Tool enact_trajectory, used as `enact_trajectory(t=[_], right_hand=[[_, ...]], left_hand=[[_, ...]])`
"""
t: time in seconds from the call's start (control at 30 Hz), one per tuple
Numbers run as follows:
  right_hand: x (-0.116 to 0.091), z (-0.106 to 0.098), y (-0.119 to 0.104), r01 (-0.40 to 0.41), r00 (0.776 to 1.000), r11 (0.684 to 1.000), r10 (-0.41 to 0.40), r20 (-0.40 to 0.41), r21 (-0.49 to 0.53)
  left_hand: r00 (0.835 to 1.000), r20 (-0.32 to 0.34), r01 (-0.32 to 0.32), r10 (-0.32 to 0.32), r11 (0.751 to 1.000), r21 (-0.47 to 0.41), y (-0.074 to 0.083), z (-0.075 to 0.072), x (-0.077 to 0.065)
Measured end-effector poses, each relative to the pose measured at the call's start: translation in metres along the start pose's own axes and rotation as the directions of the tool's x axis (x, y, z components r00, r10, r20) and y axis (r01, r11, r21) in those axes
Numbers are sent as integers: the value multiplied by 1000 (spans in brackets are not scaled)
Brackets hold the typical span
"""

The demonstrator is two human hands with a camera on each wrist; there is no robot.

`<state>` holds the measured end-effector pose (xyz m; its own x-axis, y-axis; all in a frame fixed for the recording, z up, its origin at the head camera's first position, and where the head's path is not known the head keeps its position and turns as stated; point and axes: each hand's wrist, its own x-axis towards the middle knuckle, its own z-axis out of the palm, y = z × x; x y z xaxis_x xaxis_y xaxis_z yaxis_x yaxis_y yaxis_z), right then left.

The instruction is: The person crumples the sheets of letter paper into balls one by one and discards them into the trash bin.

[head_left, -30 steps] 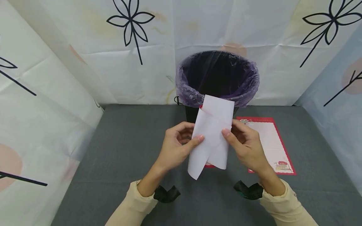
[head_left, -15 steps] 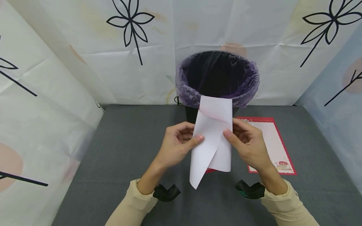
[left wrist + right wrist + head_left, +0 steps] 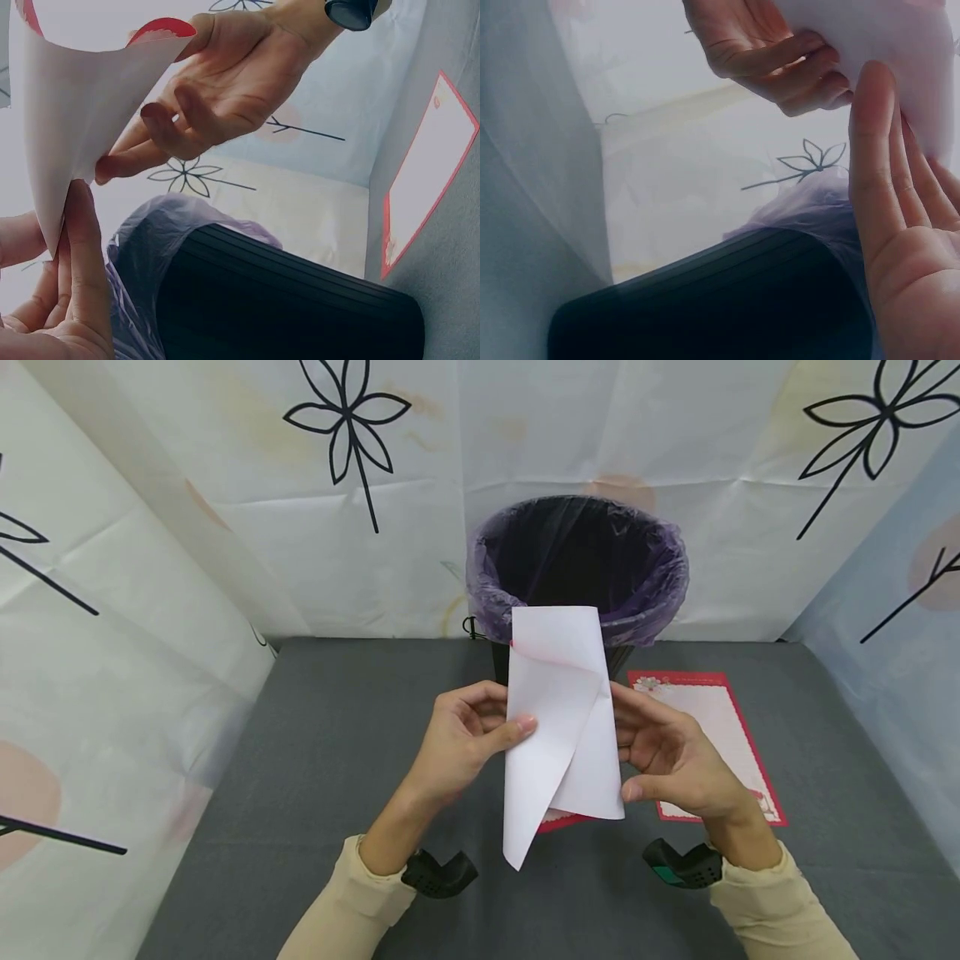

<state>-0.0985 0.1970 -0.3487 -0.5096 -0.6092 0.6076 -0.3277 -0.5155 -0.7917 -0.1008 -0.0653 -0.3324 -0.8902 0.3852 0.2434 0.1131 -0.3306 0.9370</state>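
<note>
A sheet of paper [image 3: 558,718], white outside with a red border showing at its lower edge, is loosely rolled with overlapping flaps and held above the table. My left hand [image 3: 465,739] pinches its left side, thumb on the front and fingers behind. My right hand [image 3: 671,756] is at the right side, fingers fairly straight and touching the paper's edge, thumb off its front. In the left wrist view the rolled paper [image 3: 90,97] shows a curved opening with red inside. Behind the paper, the right fingertips are partly hidden in the head view.
A black bin [image 3: 573,547] with a purple bag [image 3: 495,602] stands behind the paper. To the right, a flat red-bordered sheet [image 3: 712,718] lies on the grey table [image 3: 337,777], partly behind my right hand. Patterned cloth [image 3: 247,527] hangs around the table.
My right thumb has come off the paper's front, and the right hand has opened and shifted slightly right. The roll has turned more upright and loosened wider; the left hand keeps its pinch.
</note>
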Motion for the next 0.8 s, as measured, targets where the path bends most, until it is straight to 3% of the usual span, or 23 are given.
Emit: enact_trajectory(t=[0.2, 0.43, 0.6, 0.8], right_hand=[[4, 7, 6, 9, 996, 1000, -11, -89, -19], [9, 21, 13, 29, 972, 994, -52, -230, -102], [12, 26, 15, 20, 953, 988, -65, -297, -151], [12, 32, 16, -76, 922, 969, -21, -386, -235]], left_hand=[[1000, -7, 9, -9, 1000, -9, -2, 1, 0], [1000, -24, -17, 17, 1000, -8, -3, 2, 0], [998, -47, -44, 48, 997, 67, -3, 3, 1], [992, -59, -97, 110, 978, 183, -5, 3, 1]])
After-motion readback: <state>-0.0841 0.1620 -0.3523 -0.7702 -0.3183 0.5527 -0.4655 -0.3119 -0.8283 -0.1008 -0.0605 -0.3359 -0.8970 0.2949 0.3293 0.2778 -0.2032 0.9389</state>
